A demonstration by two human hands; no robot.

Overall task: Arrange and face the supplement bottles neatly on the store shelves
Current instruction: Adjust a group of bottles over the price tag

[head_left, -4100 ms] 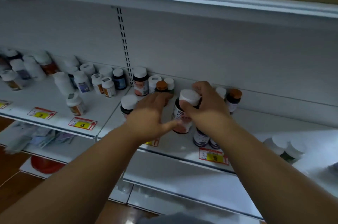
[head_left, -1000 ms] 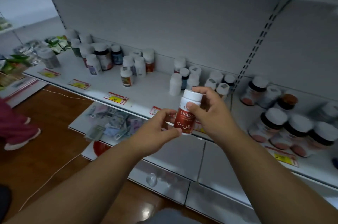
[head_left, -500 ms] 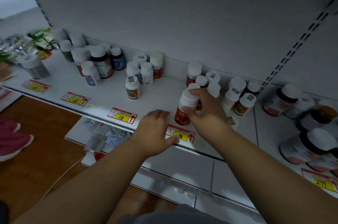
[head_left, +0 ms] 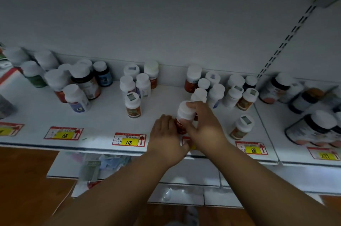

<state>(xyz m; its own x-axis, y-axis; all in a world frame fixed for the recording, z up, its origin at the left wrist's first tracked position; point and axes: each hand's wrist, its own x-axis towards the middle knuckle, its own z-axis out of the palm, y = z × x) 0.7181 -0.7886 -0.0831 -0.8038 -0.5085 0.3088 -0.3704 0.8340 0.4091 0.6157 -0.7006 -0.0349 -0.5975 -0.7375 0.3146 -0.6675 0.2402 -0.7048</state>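
Note:
A red supplement bottle (head_left: 185, 113) with a white cap stands on the white shelf (head_left: 103, 115) near its front edge, just above a price tag. My right hand (head_left: 204, 126) grips it from the right, fingers over the cap and thumb on its front. Beside it, my left hand (head_left: 166, 137) rests on the shelf edge, its fingers lying against the bottle's lower left side. Right behind stands a cluster of white-capped bottles (head_left: 215, 93).
One orange-labelled bottle (head_left: 133, 105) stands to the left, another (head_left: 241, 127) to the right. More bottle groups (head_left: 81, 81) fill the left rear. Large dark bottles (head_left: 313, 128) crowd the neighbouring shelf at right. Price tags (head_left: 129, 140) line the edge. Packets (head_left: 97, 165) lie on the lower shelf.
I carried the red bottle in both hands down to the shelf and stood it near the front edge. My left hand has moved in against its base.

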